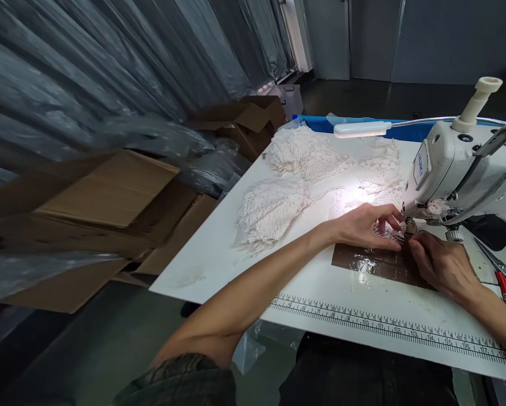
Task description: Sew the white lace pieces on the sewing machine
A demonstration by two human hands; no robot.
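White lace (349, 204) lies bunched on the sewing table and runs under the sewing machine (451, 163) head at the right. My left hand (367, 225) rests on its gathered end beside the needle area, fingers curled over the lace and thumb lower down. Close to the presser foot, my right hand (441, 262) has its fingers pinched together; what they hold is hidden. Beneath both hands is a brown shiny sheet (375, 264) on the tabletop.
Two lace heaps, a nearer one (270, 211) and a farther one (306, 152), lie leftward. A lamp (360, 129) lights the work. Red-handled scissors (500, 270) and a black phone-like object (492, 231) sit right. A ruler strip (380, 324) edges the table; cardboard boxes (109, 192) stand left.
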